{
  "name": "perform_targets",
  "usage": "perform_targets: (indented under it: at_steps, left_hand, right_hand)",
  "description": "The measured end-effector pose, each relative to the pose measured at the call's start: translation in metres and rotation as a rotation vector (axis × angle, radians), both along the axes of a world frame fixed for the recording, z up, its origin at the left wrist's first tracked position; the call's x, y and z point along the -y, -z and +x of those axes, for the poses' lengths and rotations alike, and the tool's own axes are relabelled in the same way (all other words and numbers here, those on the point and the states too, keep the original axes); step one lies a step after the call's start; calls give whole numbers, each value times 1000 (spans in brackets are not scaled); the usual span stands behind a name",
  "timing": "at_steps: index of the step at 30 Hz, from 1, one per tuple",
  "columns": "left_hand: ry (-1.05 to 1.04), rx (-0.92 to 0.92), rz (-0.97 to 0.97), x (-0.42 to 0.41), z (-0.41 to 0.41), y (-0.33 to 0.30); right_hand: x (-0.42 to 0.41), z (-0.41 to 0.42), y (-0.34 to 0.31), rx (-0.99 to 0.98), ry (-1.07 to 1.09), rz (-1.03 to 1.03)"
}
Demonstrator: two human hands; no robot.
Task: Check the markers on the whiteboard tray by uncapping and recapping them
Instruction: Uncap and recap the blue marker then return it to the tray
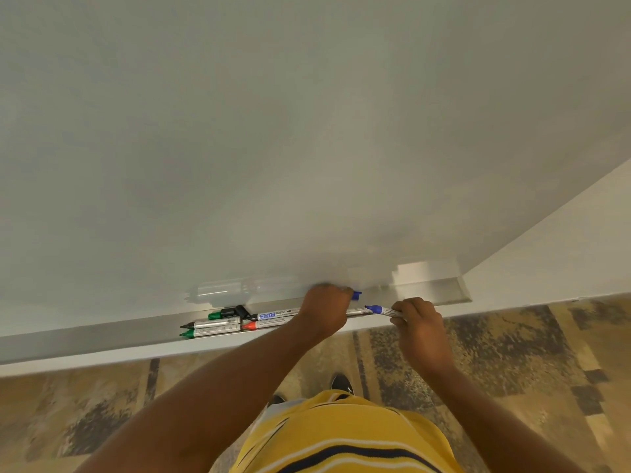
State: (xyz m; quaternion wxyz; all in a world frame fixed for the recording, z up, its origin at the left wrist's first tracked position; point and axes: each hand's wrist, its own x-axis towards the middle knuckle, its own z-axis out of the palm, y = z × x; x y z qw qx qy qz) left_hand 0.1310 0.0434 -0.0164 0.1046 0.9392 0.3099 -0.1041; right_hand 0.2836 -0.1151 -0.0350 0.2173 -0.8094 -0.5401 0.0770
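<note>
My right hand (pixel 418 319) grips an uncapped blue marker (pixel 382 310), its blue tip pointing left over the whiteboard tray (pixel 102 339). My left hand (pixel 326 310) is closed around the blue cap (pixel 356 295), which pokes out to the right of my fingers, a little apart from the marker tip. Several other markers lie uncapped on the tray to the left: a black-tipped one (pixel 208 324), a green-tipped one (pixel 205 332), a red-tipped one (pixel 263 325) and one with a blue label (pixel 273 315). Loose green and black caps (pixel 227 313) lie behind them.
The white board (pixel 307 131) fills the upper view and ends at the right near a wall (pixel 563 261). Patterned beige carpet (pixel 512 353) lies below the tray. My yellow striped shirt (pixel 341 435) and a dark shoe (pixel 342 385) show at the bottom.
</note>
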Motion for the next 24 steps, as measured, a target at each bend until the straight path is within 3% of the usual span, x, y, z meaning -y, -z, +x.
perform_targets:
  at_steps: [5, 10, 17, 22, 24]
  left_hand:
    - [58, -128, 18, 4, 17, -6]
    - [74, -93, 37, 4, 18, -6]
    - [-153, 337, -78, 18, -20, -22]
    - [-467, 577, -483, 23, -54, -54]
    - [-559, 685, -558, 22, -65, -64]
  right_hand:
    - [8, 1, -3, 8, 5, -3]
    - [11, 1, -6, -9, 7, -4]
    - [2, -3, -35, -209, -33, 90]
    - [-18, -12, -60, -290, -139, 188]
    - [-28, -16, -69, -295, -171, 223]
